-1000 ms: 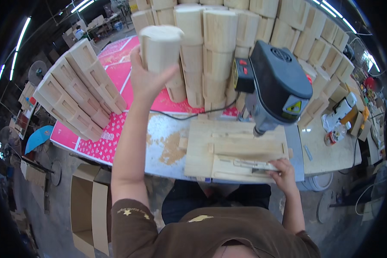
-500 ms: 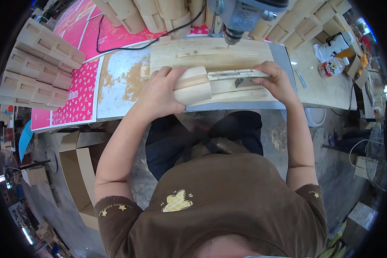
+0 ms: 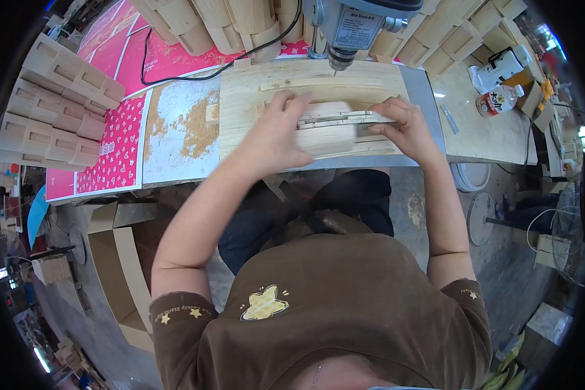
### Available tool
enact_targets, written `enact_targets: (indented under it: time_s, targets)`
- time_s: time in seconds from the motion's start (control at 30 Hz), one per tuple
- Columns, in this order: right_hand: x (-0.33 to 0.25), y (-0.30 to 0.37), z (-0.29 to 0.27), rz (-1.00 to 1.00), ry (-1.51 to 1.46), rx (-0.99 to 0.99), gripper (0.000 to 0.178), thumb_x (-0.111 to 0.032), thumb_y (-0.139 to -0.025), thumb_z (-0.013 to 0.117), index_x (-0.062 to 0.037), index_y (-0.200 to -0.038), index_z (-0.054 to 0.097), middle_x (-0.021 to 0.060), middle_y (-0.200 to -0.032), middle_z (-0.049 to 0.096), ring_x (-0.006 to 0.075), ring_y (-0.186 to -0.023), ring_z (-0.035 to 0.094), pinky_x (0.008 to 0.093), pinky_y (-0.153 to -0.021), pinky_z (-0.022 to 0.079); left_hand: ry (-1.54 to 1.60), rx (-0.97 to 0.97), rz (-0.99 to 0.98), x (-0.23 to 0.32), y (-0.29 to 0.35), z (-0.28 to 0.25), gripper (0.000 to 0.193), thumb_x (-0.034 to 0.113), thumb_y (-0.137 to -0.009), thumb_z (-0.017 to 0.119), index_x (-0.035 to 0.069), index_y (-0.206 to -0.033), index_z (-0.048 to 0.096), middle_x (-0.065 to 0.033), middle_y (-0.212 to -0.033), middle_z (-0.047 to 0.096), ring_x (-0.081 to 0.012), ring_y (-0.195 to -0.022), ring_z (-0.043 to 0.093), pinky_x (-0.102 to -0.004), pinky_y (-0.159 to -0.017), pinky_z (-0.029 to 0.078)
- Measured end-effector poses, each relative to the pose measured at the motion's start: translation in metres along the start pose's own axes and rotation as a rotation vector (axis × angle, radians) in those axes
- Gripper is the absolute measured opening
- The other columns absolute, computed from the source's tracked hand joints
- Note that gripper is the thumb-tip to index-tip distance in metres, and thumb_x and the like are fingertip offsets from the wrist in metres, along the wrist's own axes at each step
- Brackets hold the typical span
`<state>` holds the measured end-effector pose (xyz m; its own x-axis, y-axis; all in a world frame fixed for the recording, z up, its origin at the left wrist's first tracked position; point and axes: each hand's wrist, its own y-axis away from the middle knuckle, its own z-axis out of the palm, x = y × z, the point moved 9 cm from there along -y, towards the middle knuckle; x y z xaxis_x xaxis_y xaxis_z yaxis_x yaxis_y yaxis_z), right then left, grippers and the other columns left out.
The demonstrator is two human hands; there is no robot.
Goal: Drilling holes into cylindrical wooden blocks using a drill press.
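Note:
My left hand (image 3: 274, 135), blurred, is wrapped round a pale rounded wooden block (image 3: 328, 138) above the bench. Between thumb and fingers, my right hand (image 3: 411, 125) pinches the right end of a thin, pale strip (image 3: 370, 117) with dark lines along it. The strip runs along the block, and its left part lies at the block's upper side; whether it sits inside a slot I cannot tell. Under both hands is a flat wooden board (image 3: 240, 97) with raised wooden rails. A bench drill (image 3: 354, 32) stands just beyond them, its bit pointing down at the board.
Stacks of similar wooden pieces stand at the left (image 3: 58, 104), the back (image 3: 205, 26) and the right (image 3: 465, 32). A black cable (image 3: 201, 79) crosses the pink cover. Sawdust (image 3: 198, 133) lies left of the board. A plastic bottle (image 3: 498, 101) and a blue-white pen-like tool (image 3: 449, 119) are at right.
My left hand and the wooden block have slid right along the strip, covering more of it and nearing my right hand. My right hand still pinches the strip's end.

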<state>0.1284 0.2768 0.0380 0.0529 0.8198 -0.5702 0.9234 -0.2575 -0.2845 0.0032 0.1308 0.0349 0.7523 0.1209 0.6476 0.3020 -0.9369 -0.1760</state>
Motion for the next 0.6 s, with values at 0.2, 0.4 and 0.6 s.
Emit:
enact_targets:
  time_s: [0.2, 0.4, 0.6]
  targets:
    - [0.007, 0.004, -0.023, -0.003, 0.17, 0.231, 0.034, -0.01, -0.065, 0.074, -0.0049, -0.097, 0.064, 0.0087, -0.083, 0.061, 0.0281, -0.082, 0.054, 0.0372, -0.074, 0.044, 0.371, 0.464, -0.05, -0.037, 0.019, 0.029, 0.085, 0.009, -0.053, 0.083, 0.004, -0.126, 0.041, -0.0186, -0.12, 0.044, -0.0354, -0.111, 0.046, -0.0401, -0.094, 0.042]
    - [0.026, -0.029, -0.015, 0.065, 0.202, 0.248, 0.036, -0.01, -0.066, 0.074, -0.0063, -0.1, 0.063, 0.0091, -0.083, 0.06, 0.028, -0.084, 0.054, 0.0358, -0.075, 0.045, 0.001, 0.58, -0.047, -0.042, 0.015, 0.025, 0.071, 0.014, -0.05, 0.083, 0.002, -0.113, 0.054, -0.0136, -0.108, 0.053, -0.0314, -0.101, 0.049, -0.041, -0.086, 0.039]
    - [0.02, -0.039, -0.003, 0.075, 0.187, 0.236, 0.036, -0.007, -0.068, 0.073, -0.0066, -0.102, 0.062, 0.0071, -0.089, 0.061, 0.0251, -0.086, 0.056, 0.035, -0.077, 0.045, -0.205, 0.535, -0.132, -0.068, 0.01, 0.011, 0.06, 0.022, -0.054, 0.081, 0.01, -0.109, 0.062, -0.0059, -0.098, 0.057, -0.0255, -0.096, 0.049, -0.0389, -0.085, 0.032]
